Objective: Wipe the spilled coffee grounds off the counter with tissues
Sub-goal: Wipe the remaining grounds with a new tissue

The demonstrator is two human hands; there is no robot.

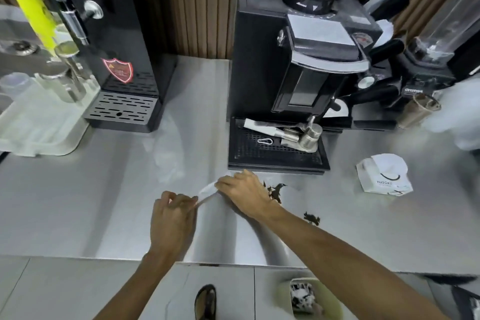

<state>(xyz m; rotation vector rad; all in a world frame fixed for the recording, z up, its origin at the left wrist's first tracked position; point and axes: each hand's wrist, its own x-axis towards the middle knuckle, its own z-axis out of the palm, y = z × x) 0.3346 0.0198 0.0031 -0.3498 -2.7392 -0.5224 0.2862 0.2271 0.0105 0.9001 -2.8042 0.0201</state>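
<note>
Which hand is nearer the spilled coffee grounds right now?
Right. The right hand sits just left of the coffee grounds; the left hand is farther left, pinching the tissue.

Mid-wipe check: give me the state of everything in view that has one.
tissue: pulled taut between both hands
left hand: pinches one end
right hand: pinches the other end
coffee grounds: two patches on the counter, unwiped
tissue pack: lying on the counter
bin: holds crumpled tissues

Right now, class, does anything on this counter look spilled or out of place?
Yes. Dark coffee grounds lie spilled on the steel counter before the grinder's drip tray, beside the right hand; a smaller clump lies nearer the edge.
</note>
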